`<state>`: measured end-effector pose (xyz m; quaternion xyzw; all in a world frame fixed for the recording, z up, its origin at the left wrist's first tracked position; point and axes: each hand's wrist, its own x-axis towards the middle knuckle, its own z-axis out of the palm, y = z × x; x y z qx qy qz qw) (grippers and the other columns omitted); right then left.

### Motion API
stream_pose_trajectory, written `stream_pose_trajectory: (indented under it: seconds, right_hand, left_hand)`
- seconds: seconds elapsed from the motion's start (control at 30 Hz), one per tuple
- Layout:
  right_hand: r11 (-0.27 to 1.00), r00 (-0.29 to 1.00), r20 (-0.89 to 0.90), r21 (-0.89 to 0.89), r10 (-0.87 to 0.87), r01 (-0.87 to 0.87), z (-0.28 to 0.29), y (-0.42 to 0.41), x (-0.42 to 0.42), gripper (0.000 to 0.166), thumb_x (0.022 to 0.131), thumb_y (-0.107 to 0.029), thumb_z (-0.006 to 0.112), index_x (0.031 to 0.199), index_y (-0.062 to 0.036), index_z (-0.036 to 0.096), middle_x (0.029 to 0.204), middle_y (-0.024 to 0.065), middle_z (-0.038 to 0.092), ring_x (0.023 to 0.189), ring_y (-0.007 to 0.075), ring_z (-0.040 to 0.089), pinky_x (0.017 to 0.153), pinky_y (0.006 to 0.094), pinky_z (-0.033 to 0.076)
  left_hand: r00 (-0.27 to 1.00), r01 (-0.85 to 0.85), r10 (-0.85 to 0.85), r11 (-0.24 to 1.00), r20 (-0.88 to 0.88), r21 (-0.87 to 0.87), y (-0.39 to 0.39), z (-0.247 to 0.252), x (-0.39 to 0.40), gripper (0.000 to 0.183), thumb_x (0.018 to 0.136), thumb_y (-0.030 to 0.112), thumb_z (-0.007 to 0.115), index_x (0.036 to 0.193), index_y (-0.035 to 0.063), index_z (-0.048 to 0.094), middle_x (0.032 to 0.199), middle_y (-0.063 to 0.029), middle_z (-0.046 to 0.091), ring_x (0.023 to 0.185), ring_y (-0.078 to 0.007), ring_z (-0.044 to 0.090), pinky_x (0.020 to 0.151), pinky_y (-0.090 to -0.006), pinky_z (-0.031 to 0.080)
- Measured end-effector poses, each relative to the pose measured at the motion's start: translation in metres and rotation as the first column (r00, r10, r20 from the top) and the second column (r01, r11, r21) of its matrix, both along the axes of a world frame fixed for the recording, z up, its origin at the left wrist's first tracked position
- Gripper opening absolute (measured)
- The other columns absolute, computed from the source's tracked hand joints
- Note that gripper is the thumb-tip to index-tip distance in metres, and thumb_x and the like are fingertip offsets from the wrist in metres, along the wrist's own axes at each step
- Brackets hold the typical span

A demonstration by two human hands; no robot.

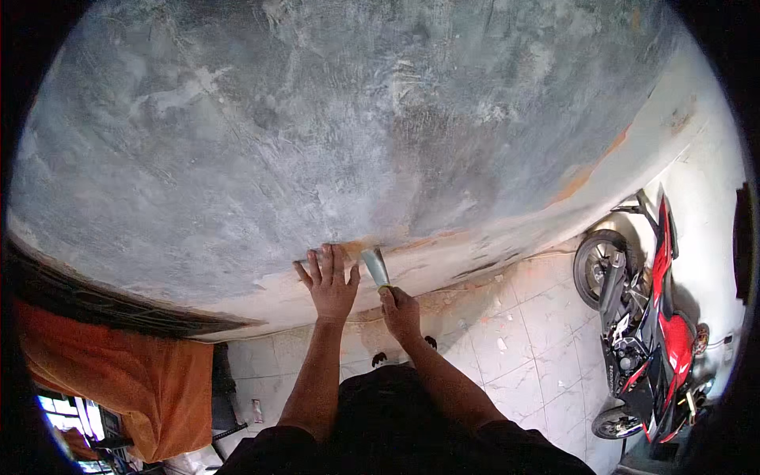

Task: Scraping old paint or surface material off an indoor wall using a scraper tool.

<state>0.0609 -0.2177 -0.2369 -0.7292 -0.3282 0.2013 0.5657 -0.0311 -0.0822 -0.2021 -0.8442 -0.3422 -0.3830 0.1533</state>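
A grey plastered wall fills the upper part of the head view, with a pale band along its lower part. My left hand rests on the wall with its fingers spread, at the border between grey and pale, and holds nothing. Just to its right, my right hand grips the handle of a putty knife. The wide metal blade points up and meets the wall beside a strip of exposed orange-brown surface. Most of the handle is hidden in my fist.
A red and black motorcycle stands at the right on the pale tiled floor, where small flakes lie near the wall. An orange cloth hangs at the lower left, below a dark strip by the wall.
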Motion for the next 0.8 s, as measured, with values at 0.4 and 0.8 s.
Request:
stream_pose_trajectory:
  seconds: [0.4,0.8]
  right_hand:
    - [0.993,0.99,-0.126,0.106,0.071,-0.058,0.034,0.014,0.001,0.029,0.096,-0.028,0.051,0.09,-0.0007,0.06,0.06,0.0036,0.054,0.051,0.0108,0.05,0.048,0.0292,0.041]
    - [0.998,0.994,-0.091,0.027,0.052,-0.05,0.072,0.021,0.006,0.033,0.095,-0.031,0.052,0.088,0.0001,0.059,0.066,0.016,0.06,0.056,0.0337,0.057,0.054,0.038,0.045]
  left_hand:
    - [1.0,-0.016,0.017,0.999,0.016,-0.04,-0.001,0.003,-0.005,0.079,0.082,0.042,0.066,0.143,0.0049,0.033,0.151,-0.0185,0.025,0.139,-0.0415,0.02,0.113,-0.0599,0.014]
    - [0.999,-0.02,0.023,0.996,0.033,-0.085,0.001,0.002,-0.01,0.067,0.084,0.039,0.064,0.141,0.015,0.039,0.151,-0.0121,0.025,0.141,-0.0376,0.017,0.111,-0.0644,0.015]
